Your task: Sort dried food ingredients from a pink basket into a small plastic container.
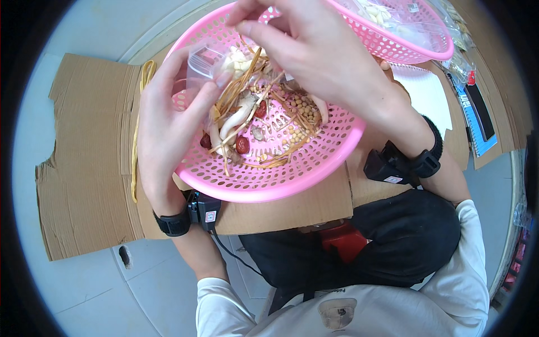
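Observation:
A pink perforated plastic basket point(269, 192) holds dried roots, pale mushrooms point(238, 121), red dates point(242, 144) and yellow soybeans point(300, 106). At the basket's left side, my left hand point(163, 115) grips a small clear plastic bag point(201, 66) between thumb and fingers. White pieces point(238, 60) show beside the bag's right edge; whether they are inside it I cannot tell. Over the far side of the basket, my right hand point(297, 48) has its thumb and fingertips pinched together. What those fingertips hold, if anything, is too small to make out.
Cardboard point(92, 151) lies under the basket. A second pink basket point(393, 48) with clear bags stands at the far right, near a white spiral notebook point(424, 98) and a blue package point(477, 121). A yellow cord point(136, 146) lies on the left.

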`<state>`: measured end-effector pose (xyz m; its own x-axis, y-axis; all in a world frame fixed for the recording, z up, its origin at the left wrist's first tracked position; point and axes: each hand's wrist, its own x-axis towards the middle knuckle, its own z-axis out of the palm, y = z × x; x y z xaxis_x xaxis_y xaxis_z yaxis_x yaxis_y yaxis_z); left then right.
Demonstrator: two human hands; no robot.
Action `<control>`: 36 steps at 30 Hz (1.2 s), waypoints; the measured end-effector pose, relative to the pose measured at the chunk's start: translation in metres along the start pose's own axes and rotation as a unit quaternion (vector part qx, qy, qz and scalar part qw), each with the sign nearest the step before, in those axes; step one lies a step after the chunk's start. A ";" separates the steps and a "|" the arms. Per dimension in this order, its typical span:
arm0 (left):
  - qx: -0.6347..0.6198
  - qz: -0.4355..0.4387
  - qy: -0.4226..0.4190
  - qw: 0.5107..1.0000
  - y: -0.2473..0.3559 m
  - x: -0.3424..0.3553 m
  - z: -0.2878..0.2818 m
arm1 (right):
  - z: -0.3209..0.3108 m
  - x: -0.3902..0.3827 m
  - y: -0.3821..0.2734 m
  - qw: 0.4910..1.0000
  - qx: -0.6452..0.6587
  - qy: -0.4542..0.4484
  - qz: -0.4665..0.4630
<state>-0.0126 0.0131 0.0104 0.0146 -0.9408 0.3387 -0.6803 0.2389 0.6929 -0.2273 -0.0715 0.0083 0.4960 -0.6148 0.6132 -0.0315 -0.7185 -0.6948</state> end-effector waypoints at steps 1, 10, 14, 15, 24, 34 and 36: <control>0.009 0.008 -0.008 1.000 0.001 -0.001 0.001 | -0.005 0.001 -0.012 1.000 0.018 -0.012 0.015; 0.020 0.054 -0.033 0.998 0.005 -0.002 0.001 | -0.013 0.001 -0.016 0.991 0.060 -0.108 -0.058; 0.020 0.065 -0.040 0.997 0.004 -0.001 0.000 | -0.014 0.002 -0.011 0.986 0.095 -0.124 -0.058; 0.016 0.066 -0.041 0.997 0.004 -0.001 0.001 | -0.013 0.000 -0.018 0.989 0.071 -0.120 -0.053; 0.008 0.043 -0.029 0.999 0.006 -0.002 0.001 | -0.010 -0.001 -0.022 0.992 0.057 -0.111 -0.028; -0.032 0.028 0.005 0.999 -0.007 -0.001 -0.002 | 0.002 -0.002 -0.006 0.963 0.034 -0.266 -0.018; -0.026 0.018 0.007 0.999 -0.005 0.001 0.001 | 0.000 -0.009 -0.002 0.943 -0.020 -0.331 -0.014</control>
<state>-0.0102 0.0110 0.0066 0.0014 -0.9281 0.3724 -0.6423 0.2846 0.7116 -0.2313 -0.0646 0.0040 0.9298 -0.2672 0.2532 -0.0363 -0.7510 -0.6593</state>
